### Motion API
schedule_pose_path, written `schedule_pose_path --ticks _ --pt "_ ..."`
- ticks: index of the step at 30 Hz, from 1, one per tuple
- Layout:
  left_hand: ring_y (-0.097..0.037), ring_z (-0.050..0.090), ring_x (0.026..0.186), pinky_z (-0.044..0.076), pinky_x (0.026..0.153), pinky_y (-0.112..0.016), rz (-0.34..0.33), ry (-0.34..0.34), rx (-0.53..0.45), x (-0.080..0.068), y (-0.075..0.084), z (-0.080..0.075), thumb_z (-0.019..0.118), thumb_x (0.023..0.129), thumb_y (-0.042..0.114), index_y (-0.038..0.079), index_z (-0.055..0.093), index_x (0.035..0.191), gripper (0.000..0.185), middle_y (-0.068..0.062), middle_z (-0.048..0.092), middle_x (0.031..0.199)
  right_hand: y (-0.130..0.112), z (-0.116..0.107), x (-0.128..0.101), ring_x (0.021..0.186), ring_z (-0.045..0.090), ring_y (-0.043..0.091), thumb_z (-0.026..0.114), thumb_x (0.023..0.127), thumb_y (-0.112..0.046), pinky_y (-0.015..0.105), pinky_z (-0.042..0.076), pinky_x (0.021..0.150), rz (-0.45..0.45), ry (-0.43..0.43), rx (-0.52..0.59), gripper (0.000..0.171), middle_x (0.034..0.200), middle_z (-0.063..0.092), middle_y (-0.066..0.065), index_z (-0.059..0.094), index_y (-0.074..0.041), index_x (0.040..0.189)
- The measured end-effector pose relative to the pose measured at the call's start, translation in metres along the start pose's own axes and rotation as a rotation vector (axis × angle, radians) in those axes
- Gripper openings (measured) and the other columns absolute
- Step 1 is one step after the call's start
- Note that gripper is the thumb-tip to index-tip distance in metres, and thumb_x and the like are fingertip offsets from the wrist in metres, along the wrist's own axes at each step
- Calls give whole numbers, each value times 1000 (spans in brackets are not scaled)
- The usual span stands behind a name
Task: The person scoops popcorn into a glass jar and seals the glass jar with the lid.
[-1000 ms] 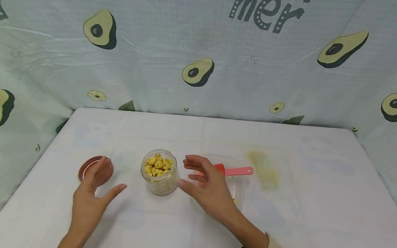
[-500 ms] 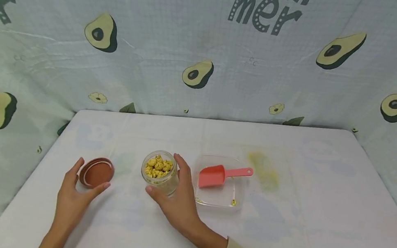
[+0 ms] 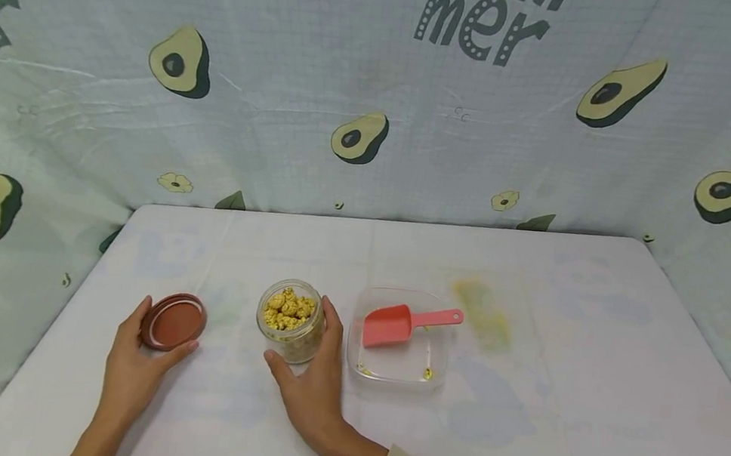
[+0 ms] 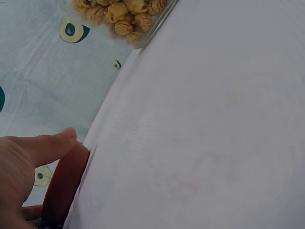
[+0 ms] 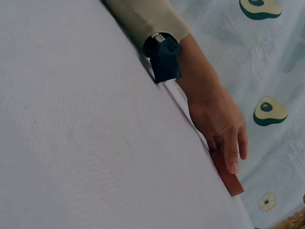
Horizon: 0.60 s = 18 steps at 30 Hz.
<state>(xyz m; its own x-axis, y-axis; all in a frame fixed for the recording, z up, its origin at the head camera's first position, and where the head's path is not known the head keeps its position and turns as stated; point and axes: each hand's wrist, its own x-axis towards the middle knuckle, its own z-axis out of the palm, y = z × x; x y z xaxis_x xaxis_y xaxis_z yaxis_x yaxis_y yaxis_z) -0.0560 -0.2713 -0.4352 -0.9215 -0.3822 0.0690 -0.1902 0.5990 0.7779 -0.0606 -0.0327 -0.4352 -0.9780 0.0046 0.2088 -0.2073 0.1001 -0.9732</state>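
Down on the white table [image 3: 519,429], the left hand [image 3: 132,367] curls its thumb and fingers round the rim of a reddish-brown jar lid [image 3: 174,322], which is tilted up off the cloth at its far edge, the thumb on the left side and the fingertips on the near right side. From the left wrist view the thumb [image 4: 45,145] lies over the lid's brown edge [image 4: 64,186], which stands close against the table edge. The right hand [image 3: 311,389] wraps a small glass jar [image 3: 290,320] from the near right side: the thumb reaches along the base in front and the index finger rises up the jar's right wall, so the hand grips the glass. That jar stands upright and uncovered, filled nearly to its mouth with yellow knobbly snack pieces [image 3: 289,308], and it sits between the lid on its left and a clear square plastic tray [image 3: 420,368] just beside it on the right. A pink plastic scoop [image 3: 407,324] lies in the tray with its handle pointing right and resting over the tray's rim; a few yellow crumbs [image 3: 427,373] remain on the tray's floor. Hanging behind and around the table is a pale cloth backdrop [image 3: 290,59] printed with avocado halves.
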Motion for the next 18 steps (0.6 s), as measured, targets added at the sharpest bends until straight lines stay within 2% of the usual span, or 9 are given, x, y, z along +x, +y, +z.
schedule_pose_path --ticks 8,14,16,18 --pt "-40 24 138 24 112 -54 -5 7 8 2 -4 0 82 77 13 1 13 152 103 -27 24 151 14 3 5 136 29 15 79 80 -32 47 25 113 -34 6 20 93 149 29 -5 21 -17 150" --pt "-36 25 139 26 112 -52 -16 19 14 5 -6 2 81 78 11 2 15 152 100 -23 25 152 20 3 11 135 30 13 83 76 -28 46 25 113 -13 -40 44 96 148 30 -7 21 -23 150" --pt "-36 25 139 26 112 -51 -21 28 14 5 -7 3 81 77 11 3 16 152 100 -23 26 152 10 0 12 134 32 14 84 75 -22 46 26 112 -10 -65 63 96 147 32 -4 23 -18 150" --pt "-36 27 138 27 112 -50 -29 42 13 5 -8 3 81 77 11 4 17 153 99 -22 27 152 12 2 13 133 34 14 84 74 -23 46 27 112 -26 -88 70 95 146 35 -5 26 -20 149"
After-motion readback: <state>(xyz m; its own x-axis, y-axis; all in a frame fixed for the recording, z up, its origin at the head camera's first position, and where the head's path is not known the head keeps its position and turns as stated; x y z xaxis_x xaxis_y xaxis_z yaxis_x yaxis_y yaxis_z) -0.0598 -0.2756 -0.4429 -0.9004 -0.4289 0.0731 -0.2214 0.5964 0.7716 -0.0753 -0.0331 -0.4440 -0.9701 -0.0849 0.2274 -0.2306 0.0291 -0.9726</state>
